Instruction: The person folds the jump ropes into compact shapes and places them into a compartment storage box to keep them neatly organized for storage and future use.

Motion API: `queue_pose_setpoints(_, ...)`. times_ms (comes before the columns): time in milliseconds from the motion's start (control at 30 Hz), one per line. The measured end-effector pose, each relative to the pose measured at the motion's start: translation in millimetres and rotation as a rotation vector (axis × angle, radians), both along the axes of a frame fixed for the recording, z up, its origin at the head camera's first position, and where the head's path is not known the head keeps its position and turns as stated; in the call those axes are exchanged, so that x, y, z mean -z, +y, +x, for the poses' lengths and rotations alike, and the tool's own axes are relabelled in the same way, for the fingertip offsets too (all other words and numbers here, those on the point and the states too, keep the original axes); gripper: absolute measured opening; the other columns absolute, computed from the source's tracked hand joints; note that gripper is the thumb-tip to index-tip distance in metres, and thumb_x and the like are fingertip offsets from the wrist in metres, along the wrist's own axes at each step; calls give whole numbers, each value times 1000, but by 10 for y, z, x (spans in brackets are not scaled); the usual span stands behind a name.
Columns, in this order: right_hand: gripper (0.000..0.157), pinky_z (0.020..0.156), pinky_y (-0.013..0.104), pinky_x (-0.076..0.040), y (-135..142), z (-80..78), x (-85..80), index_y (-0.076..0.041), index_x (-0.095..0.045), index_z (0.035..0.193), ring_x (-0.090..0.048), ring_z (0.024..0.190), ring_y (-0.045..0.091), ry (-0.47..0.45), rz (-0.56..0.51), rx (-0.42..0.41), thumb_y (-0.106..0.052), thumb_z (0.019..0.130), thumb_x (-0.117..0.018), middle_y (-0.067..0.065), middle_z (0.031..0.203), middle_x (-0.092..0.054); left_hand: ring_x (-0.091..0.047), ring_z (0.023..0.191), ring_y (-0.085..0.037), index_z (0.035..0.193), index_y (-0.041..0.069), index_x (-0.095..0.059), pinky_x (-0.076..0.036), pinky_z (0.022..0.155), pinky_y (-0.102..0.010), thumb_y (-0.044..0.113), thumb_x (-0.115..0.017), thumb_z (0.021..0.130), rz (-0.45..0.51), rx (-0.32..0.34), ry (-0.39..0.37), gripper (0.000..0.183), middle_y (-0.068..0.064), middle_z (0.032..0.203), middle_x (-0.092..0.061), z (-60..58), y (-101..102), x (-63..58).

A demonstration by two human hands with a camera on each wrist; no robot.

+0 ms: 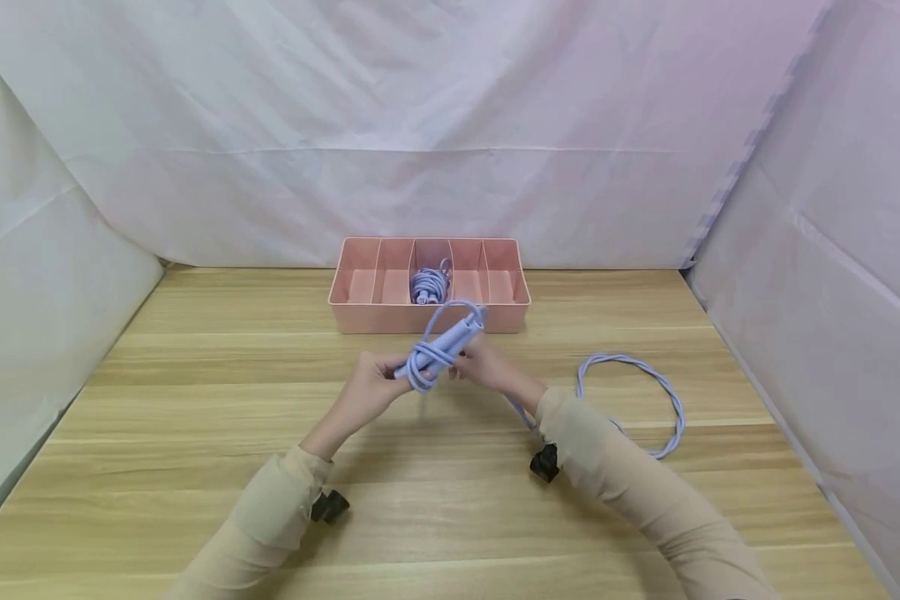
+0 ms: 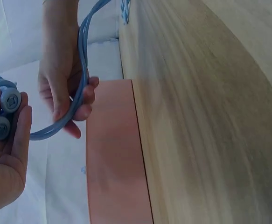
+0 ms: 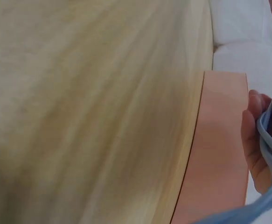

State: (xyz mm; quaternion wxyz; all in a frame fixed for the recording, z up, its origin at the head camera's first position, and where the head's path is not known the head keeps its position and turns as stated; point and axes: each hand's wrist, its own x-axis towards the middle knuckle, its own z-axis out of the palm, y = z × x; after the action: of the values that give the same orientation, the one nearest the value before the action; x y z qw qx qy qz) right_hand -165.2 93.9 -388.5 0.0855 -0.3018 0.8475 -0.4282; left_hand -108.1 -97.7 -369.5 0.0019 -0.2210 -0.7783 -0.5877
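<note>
A lavender-blue jump rope is held above the table in front of the pink box. My left hand (image 1: 367, 387) grips its two handles (image 1: 456, 335) side by side, and a few turns of cord (image 1: 423, 358) wrap around them. In the left wrist view the round handle ends (image 2: 10, 100) show between thumb and fingers. My right hand (image 1: 486, 367) is just right of the handles; the left wrist view shows its fingers curled around the doubled cord (image 2: 83, 51). From there the cord trails to a twisted loop (image 1: 675, 400) lying on the table at the right.
The pink box (image 1: 390, 318), divided into several compartments, stands at the back of the wooden table (image 1: 195, 383). A similar coiled lavender-blue rope (image 1: 429, 285) lies in its middle compartment. White cloth (image 1: 435, 192) encloses the back and sides.
</note>
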Motion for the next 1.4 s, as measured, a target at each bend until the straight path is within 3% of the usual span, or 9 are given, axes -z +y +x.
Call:
queue_pose_setpoints(133,22,51,20,-46,0,49,35,3,-64,83,-53,54,9,43,93,-24,-9,94,-48,13,70,-64,-58,66,3,99,-8,-67,-52,60,-19,3,-69,78,13,-108,-14,24,-23,88,-67,-53,-36,47)
queue_pose_setpoints(300,25,49,17,-42,-9,111,29,5,-65,100,-46,52,4,136,191,-31,-12,95,-47,8,70,-62,-54,61,4,98,-10,-65,-48,56,-15,3,-69,78,2,-214,-70,24,-26,88,-67,-34,-60,-24)
queue_pose_setpoints(400,21,51,15,-42,-25,153,31,7,-63,102,-47,56,5,176,213,-32,-5,92,-50,6,71,-61,-55,60,4,98,-10,-65,-48,57,-14,3,-69,78,5,-252,-80,25,-26,88,-66,-57,-73,17)
queue_pose_setpoints(533,11,57,19,-44,-68,238,12,3,-62,92,-50,64,10,213,242,-50,-1,88,-53,5,72,-59,-56,60,4,98,-8,-66,-48,56,-14,5,-72,76,45,-338,-115,27,-25,88,-67,-141,-84,183)
queue_pose_setpoints(700,8,55,23,-42,-95,339,-27,-6,-58,82,-48,63,11,238,284,-32,-7,89,-55,0,69,-54,-56,57,3,99,-7,-66,-48,55,-14,8,-73,75,92,-452,-183,29,-25,89,-66,-178,-88,201)
queue_pose_setpoints(833,7,57,25,-46,-47,400,-62,-7,-63,86,-54,64,13,297,313,4,-10,89,-57,1,72,-60,-51,51,0,99,-5,-67,-41,47,-14,11,-72,76,71,-524,-160,28,-23,85,-68,-217,-142,208)
queue_pose_setpoints(967,14,66,28,-52,42,459,-106,-6,-67,98,-62,75,16,446,365,17,-9,86,-60,2,83,-66,-41,45,1,94,-4,-69,-33,41,-15,12,-73,76,-6,-591,-90,24,-17,69,-67,-240,-200,217)
queue_pose_setpoints(1233,15,47,18,-44,155,490,-266,-13,-69,96,-57,64,10,871,437,-63,-14,81,-66,-3,79,-61,-37,41,-5,87,2,-73,-31,39,-20,12,-73,74,-263,-535,83,16,-10,56,-62,-196,-182,208)
queue_pose_setpoints(1400,15,55,18,-48,195,453,-448,-14,-68,92,-56,71,10,1016,461,-154,-7,79,-67,-3,82,-63,-42,45,-10,78,5,-73,-36,43,-24,9,-70,73,-489,-435,162,7,-5,54,-61,-142,-115,117)
